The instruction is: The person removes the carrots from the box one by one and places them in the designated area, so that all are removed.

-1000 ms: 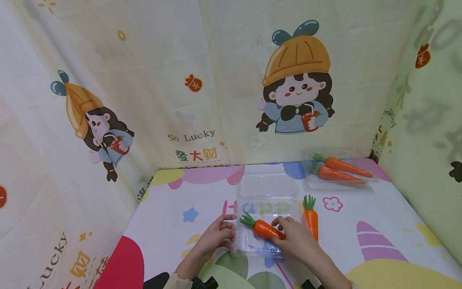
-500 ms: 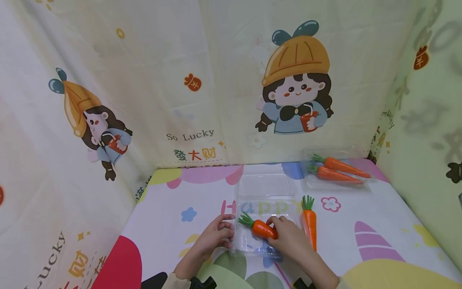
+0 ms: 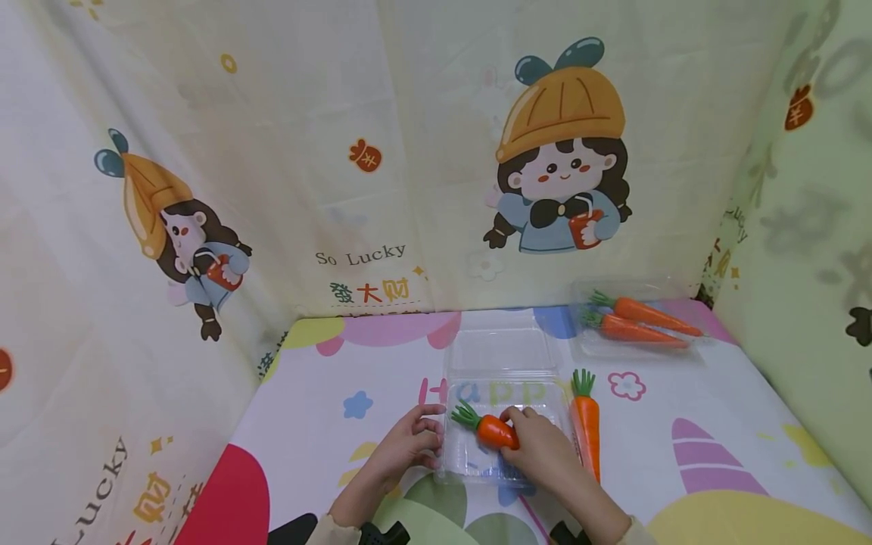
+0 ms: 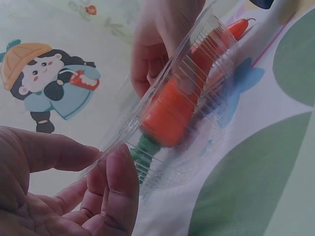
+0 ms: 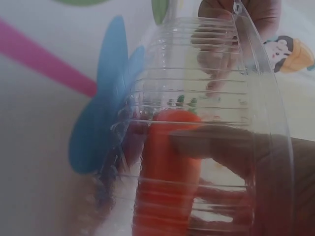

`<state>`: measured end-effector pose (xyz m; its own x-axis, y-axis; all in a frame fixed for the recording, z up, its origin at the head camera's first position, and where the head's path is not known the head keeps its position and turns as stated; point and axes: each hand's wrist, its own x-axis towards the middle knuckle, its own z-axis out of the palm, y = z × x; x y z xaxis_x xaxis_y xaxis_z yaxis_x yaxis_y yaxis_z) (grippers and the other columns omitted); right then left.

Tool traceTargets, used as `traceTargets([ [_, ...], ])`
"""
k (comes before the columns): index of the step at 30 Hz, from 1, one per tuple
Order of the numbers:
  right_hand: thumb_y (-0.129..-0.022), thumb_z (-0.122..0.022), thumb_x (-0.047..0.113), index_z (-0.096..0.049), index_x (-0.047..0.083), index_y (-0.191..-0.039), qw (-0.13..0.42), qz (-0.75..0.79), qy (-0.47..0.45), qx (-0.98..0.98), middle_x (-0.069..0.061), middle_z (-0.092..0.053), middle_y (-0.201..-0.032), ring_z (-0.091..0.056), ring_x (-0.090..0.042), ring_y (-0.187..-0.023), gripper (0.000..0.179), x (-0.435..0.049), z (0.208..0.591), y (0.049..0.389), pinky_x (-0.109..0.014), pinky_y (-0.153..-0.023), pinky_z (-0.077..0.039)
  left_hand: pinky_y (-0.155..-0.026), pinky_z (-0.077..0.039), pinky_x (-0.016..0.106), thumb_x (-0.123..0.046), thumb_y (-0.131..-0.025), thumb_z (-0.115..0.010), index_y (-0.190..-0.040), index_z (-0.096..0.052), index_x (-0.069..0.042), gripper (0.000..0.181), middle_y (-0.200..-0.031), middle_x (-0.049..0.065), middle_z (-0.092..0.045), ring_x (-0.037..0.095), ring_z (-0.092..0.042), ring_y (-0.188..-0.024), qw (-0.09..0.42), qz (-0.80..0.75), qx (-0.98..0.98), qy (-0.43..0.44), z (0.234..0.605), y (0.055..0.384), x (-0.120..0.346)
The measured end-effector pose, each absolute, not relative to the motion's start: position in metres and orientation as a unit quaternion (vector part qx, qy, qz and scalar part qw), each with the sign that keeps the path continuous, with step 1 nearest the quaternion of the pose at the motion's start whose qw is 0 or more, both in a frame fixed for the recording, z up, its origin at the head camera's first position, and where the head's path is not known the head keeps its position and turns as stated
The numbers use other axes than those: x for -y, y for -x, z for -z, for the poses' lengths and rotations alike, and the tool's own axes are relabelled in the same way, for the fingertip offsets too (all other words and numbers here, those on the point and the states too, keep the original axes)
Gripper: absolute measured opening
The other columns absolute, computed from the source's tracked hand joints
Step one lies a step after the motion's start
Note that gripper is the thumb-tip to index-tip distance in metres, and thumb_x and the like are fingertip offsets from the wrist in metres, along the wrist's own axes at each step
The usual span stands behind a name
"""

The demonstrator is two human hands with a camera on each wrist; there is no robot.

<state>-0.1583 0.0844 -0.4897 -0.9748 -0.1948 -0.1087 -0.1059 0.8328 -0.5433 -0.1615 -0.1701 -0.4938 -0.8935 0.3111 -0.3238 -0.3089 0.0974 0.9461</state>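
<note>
A clear hinged plastic box [image 3: 459,463] lies with its lid back on the table, and an orange toy carrot [image 3: 493,431] with green leaves lies slanted inside it. My right hand [image 3: 541,446] reaches into the box and holds the carrot's body between thumb and fingers; the hand covers the narrow end in the head view. Through the ribbed wall in the right wrist view, the carrot [image 5: 170,182] shows beside my thumb. At the box's left side, my left hand [image 3: 409,443] pinches the rim [image 4: 120,135] between thumb and fingertips.
Just right of the box lies another toy carrot [image 3: 587,428], leaves pointing away. Toward the back right corner stands a second clear box [image 3: 627,350] with two carrots [image 3: 640,331] in it. Printed cloth walls [image 3: 436,189] enclose the table's back and sides.
My right hand has slid left along the carrot and now covers more of its narrow end. The carrot's leaves, the box and my left hand look nearly unmoved.
</note>
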Motion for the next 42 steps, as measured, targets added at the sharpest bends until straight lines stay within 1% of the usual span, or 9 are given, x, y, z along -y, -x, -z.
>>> traceTargets([
  [9,-0.078,-0.088,0.021,-0.067,0.016,-0.114,0.076,0.28,0.082,-0.953,-0.003,-0.063,-0.098,-0.054,-0.019,-0.079,0.042,-0.085,0.488,0.159,-0.043,-0.081,-0.057,-0.063,-0.058,0.024,-0.006,-0.091,-0.063,-0.147,-0.042,-0.002,0.06,-0.101,0.005,-0.058,0.015,-0.06,-0.078,0.23,-0.673,-0.703,-0.003,0.493,0.162,0.169],
  [20,-0.079,-0.088,0.022,-0.067,0.017,-0.111,0.06,0.275,0.095,-0.955,-0.002,-0.064,-0.095,-0.054,-0.019,-0.077,0.038,-0.088,0.483,0.157,-0.042,-0.08,-0.057,-0.063,-0.058,0.024,-0.006,-0.091,-0.063,-0.147,-0.042,-0.002,0.06,-0.102,0.005,-0.058,0.015,-0.06,-0.078,0.23,-0.674,-0.702,-0.001,0.493,0.162,0.169],
  [29,-0.08,-0.088,0.022,-0.067,0.017,-0.113,0.074,0.295,0.096,-0.948,0.001,-0.06,-0.092,-0.052,-0.017,-0.078,0.04,-0.091,0.477,0.157,-0.037,-0.077,-0.052,-0.063,-0.058,0.025,-0.006,-0.091,-0.062,-0.146,-0.042,-0.001,0.059,-0.101,0.005,-0.058,0.016,-0.06,-0.078,0.227,-0.676,-0.701,-0.006,0.494,0.161,0.169],
  [36,-0.08,-0.087,0.021,-0.067,0.016,-0.114,0.065,0.315,0.099,-0.942,0.002,-0.059,-0.091,-0.052,-0.016,-0.077,0.04,-0.092,0.469,0.155,-0.034,-0.074,-0.05,-0.063,-0.058,0.025,-0.006,-0.091,-0.063,-0.146,-0.042,-0.001,0.059,-0.101,0.005,-0.058,0.016,-0.06,-0.078,0.229,-0.673,-0.703,-0.002,0.493,0.161,0.17],
  [42,-0.08,-0.088,0.022,-0.067,0.016,-0.113,0.069,0.331,0.094,-0.936,0.002,-0.06,-0.092,-0.052,-0.015,-0.077,0.04,-0.092,0.463,0.154,-0.032,-0.073,-0.05,-0.063,-0.058,0.025,-0.007,-0.092,-0.063,-0.147,-0.042,-0.001,0.059,-0.101,0.005,-0.058,0.016,-0.061,-0.078,0.228,-0.672,-0.705,-0.002,0.493,0.161,0.17],
])
